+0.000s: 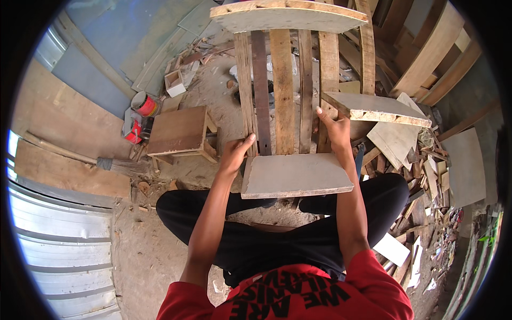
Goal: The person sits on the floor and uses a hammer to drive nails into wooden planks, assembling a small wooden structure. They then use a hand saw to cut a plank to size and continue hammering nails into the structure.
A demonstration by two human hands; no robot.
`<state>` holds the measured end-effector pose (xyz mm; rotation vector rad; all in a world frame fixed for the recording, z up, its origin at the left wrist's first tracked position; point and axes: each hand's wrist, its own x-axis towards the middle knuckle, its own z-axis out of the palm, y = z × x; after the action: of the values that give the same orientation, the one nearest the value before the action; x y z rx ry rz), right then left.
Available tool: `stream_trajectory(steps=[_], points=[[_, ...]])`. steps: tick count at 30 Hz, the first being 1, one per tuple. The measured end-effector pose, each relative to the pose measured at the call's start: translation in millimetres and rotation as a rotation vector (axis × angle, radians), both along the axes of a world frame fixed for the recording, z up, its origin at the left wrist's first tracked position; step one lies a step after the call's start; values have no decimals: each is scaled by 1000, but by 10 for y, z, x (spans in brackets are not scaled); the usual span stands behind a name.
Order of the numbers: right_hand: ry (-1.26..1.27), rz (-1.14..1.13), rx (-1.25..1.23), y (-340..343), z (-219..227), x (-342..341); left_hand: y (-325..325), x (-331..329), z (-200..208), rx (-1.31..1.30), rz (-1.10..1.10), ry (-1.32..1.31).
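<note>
In front of me stands a wooden slatted shelf (281, 90) made of several upright slats in light and dark wood. Three grey-faced boards stick out from it: a lower board (296, 173) close to my lap, a right-hand board (386, 104) somewhat higher, and a top board (288, 17) at the picture's upper edge. My left hand (233, 156) is closed around the outer left slat, just above the lower board. On the other side my right hand (337, 132) grips a right-hand slat below the right-hand board, thumb pointing up. Fingers behind the slats are hidden.
A small wooden stool (178, 129) stands at left, with red paint cans (144, 105) and a broom (122, 166) near it. Wood offcuts (426, 176) lie piled at right. Planks (432, 48) lean at the back right. Corrugated metal sheeting (64, 250) borders the left.
</note>
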<state>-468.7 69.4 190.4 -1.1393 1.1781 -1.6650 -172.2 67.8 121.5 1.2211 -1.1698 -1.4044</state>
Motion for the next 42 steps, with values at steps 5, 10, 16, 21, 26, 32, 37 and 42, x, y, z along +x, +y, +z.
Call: stream_trajectory(steps=[5,10,16,21,26,32,37,42], points=[[3,64,20,34,44,-6,114,18,-49,129,-37,84],[40,103,24,28,26,120,74,236,-223,256,-81,-27],[20,132,52,90,-165,203,-215,448,1088,-100,260,219],[92,95,25,33,-262,169,-289,532,1956,-209,168,431],[74,125,15,28,-417,213,-299,127,2049,65,-177,703],[47,90,163,54,-501,382,-197,-306,2269,-76,-57,698],[-242,112,124,-25,-888,295,-257,-438,2293,-60,-76,900],[59,-19,175,-125,-1057,226,-158,-437,2264,27,1,1103]])
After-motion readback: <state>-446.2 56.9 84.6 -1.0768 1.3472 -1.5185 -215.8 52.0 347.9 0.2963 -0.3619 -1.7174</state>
